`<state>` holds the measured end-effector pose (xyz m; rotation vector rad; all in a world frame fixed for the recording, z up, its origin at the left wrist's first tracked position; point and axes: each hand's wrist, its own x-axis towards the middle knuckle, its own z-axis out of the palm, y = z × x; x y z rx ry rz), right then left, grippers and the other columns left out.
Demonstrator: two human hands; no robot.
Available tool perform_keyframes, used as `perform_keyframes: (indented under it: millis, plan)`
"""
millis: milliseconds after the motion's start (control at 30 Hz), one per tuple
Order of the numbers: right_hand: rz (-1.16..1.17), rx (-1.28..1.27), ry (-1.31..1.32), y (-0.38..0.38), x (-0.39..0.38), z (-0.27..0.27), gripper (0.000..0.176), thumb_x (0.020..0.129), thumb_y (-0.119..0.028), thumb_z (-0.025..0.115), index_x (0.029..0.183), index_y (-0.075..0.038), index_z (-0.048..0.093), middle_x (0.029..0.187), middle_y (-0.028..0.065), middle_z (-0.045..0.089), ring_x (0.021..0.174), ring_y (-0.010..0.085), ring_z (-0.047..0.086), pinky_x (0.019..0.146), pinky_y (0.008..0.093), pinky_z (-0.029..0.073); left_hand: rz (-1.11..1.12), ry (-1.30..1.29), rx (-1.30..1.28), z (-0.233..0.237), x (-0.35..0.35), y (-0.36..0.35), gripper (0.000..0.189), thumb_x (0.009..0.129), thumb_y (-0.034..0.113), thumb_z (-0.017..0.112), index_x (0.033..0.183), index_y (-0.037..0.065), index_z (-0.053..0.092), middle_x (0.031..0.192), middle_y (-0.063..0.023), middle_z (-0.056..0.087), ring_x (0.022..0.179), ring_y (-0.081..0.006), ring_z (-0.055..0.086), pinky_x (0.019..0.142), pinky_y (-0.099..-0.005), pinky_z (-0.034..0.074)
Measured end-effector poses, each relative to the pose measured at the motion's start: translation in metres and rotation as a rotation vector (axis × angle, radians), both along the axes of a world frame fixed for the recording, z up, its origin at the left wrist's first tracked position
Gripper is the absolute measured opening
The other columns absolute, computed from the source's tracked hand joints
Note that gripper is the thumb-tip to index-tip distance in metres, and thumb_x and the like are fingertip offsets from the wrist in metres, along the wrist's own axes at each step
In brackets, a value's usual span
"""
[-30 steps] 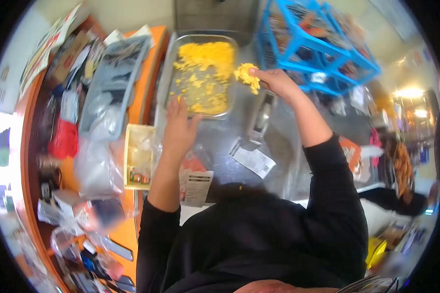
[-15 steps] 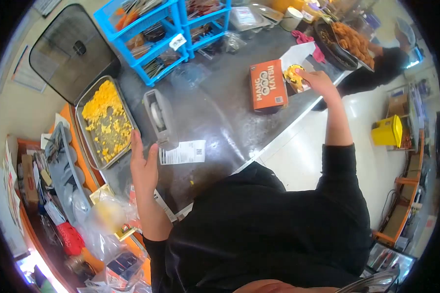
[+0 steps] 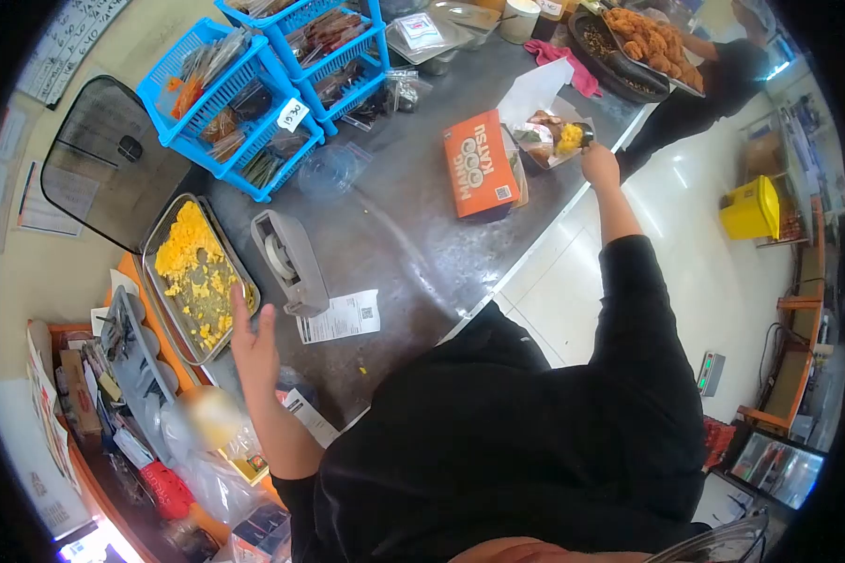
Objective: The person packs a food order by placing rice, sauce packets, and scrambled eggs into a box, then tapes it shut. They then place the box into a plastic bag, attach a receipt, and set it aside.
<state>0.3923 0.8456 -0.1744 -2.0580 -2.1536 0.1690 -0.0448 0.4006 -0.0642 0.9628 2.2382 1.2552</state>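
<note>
My right hand (image 3: 603, 169) is closed around a small dark scoop (image 3: 587, 135), its grip partly hidden. Crumbly yellow food (image 3: 569, 141) shows at the scoop's edge, over an open takeout box (image 3: 482, 167) printed in orange. Browned food pieces (image 3: 543, 122) and white paper are visible inside this box. On the other side, my left hand (image 3: 254, 349) has its fingers stretched out and thumb apart, with nothing in it. Its fingertips are right at the near edge of a metal tray (image 3: 231, 246) that holds more yellow crumbles.
A grey tape dispenser (image 3: 296, 267) and a printed slip (image 3: 343, 317) lie between my hands. Blue basket racks (image 3: 207, 141) with packets stand behind. Beyond the box are a pink cloth (image 3: 565, 66) and a pan of browned pieces (image 3: 652, 39), beside another person's dark sleeve (image 3: 737, 68).
My right hand has tilted the scoop at the box, and browned food there now shows. The left hand stays open by the tray. My view has shifted a little.
</note>
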Motion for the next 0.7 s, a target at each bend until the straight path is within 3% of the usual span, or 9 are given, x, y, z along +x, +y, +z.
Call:
perform_keyframes:
  millis: [133, 233, 267, 367, 533, 600, 667, 700]
  plan:
    - [-0.066, 0.011, 0.053, -0.001, 0.006, -0.009, 0.028, 0.088, -0.025, 0.047, 0.101, -0.006, 0.062, 0.102, 0.0192, 0.063, 0.097, 0.0381, 0.059, 0.084, 0.0456, 0.046, 0.112, 0.144, -0.073, -0.008, -0.038, -0.033, 0.059, 0.093, 0.019, 0.055, 0.141, -0.005, 0.028, 0.148, -0.0182, 0.028, 0.138, -0.0242, 0.025, 0.111, -0.031, 0.018]
    - [-0.006, -0.034, 0.381, 0.03, 0.04, -0.041, 0.026, 0.09, -0.026, 0.049, 0.098, -0.006, 0.063, 0.087, 0.0144, 0.065, 0.074, 0.0312, 0.061, 0.066, 0.0408, 0.049, 0.188, 0.145, -0.109, -0.018, -0.074, -0.065, 0.06, 0.093, 0.021, 0.054, 0.14, -0.005, 0.028, 0.148, -0.0181, 0.028, 0.138, -0.0244, 0.026, 0.111, -0.0313, 0.019]
    - [-0.273, -0.318, 0.839, 0.033, 0.038, -0.031, 0.021, 0.091, -0.025, 0.051, 0.098, -0.009, 0.062, 0.069, 0.0019, 0.054, 0.05, 0.0157, 0.045, 0.043, 0.0294, 0.037, 0.214, 0.15, -0.133, -0.021, -0.084, -0.075, 0.06, 0.093, 0.022, 0.054, 0.14, -0.005, 0.029, 0.148, -0.018, 0.028, 0.138, -0.0245, 0.026, 0.111, -0.0313, 0.019]
    - [-0.343, -0.514, 1.273, -0.003, -0.001, 0.044, 0.019, 0.094, -0.024, 0.05, 0.1, -0.01, 0.061, 0.061, -0.0064, 0.039, 0.044, 0.0026, 0.029, 0.037, 0.0193, 0.022, 0.25, 0.217, -0.27, -0.033, -0.11, -0.101, 0.061, 0.093, 0.028, 0.054, 0.14, -0.003, 0.03, 0.148, -0.0187, 0.029, 0.139, -0.0289, 0.024, 0.112, -0.034, 0.018]
    - [0.216, -0.67, 1.293, -0.061, -0.124, 0.151, 0.016, 0.093, -0.02, 0.053, 0.106, -0.01, 0.053, 0.065, -0.005, 0.044, 0.044, 0.0014, 0.029, 0.037, 0.0172, 0.021, 0.199, 0.452, -0.62, -0.074, -0.14, -0.139, 0.058, 0.092, 0.031, 0.054, 0.139, 0.003, 0.037, 0.145, -0.0197, 0.033, 0.138, -0.0348, 0.022, 0.113, -0.0395, 0.015]
    - [0.475, -0.801, 1.258, -0.093, -0.2, 0.186, 0.018, 0.093, -0.018, 0.054, 0.109, -0.01, 0.052, 0.067, -0.0036, 0.049, 0.045, 0.0013, 0.031, 0.039, 0.0172, 0.023, 0.19, 0.447, -0.645, -0.086, -0.139, -0.143, 0.053, 0.091, 0.029, 0.054, 0.136, 0.004, 0.042, 0.142, -0.0207, 0.037, 0.136, -0.037, 0.025, 0.111, -0.0454, 0.018]
    - [0.7, -0.812, 1.096, -0.141, -0.283, 0.206, 0.018, 0.092, -0.018, 0.054, 0.107, -0.008, 0.054, 0.073, -0.0003, 0.057, 0.049, 0.003, 0.039, 0.041, 0.018, 0.029, 0.203, 0.332, -0.454, -0.124, -0.149, -0.157, 0.046, 0.092, 0.029, 0.052, 0.131, 0.006, 0.049, 0.14, -0.0203, 0.04, 0.134, -0.0386, 0.029, 0.109, -0.053, 0.02]
    - [0.819, -0.815, 1.016, -0.164, -0.327, 0.209, 0.018, 0.092, -0.018, 0.054, 0.106, -0.007, 0.055, 0.076, 0.0014, 0.061, 0.05, 0.0038, 0.042, 0.043, 0.0184, 0.033, 0.242, 0.4, -0.51, -0.111, -0.14, -0.151, 0.042, 0.092, 0.029, 0.051, 0.128, 0.008, 0.052, 0.138, -0.0187, 0.043, 0.132, -0.0386, 0.032, 0.108, -0.0552, 0.021]
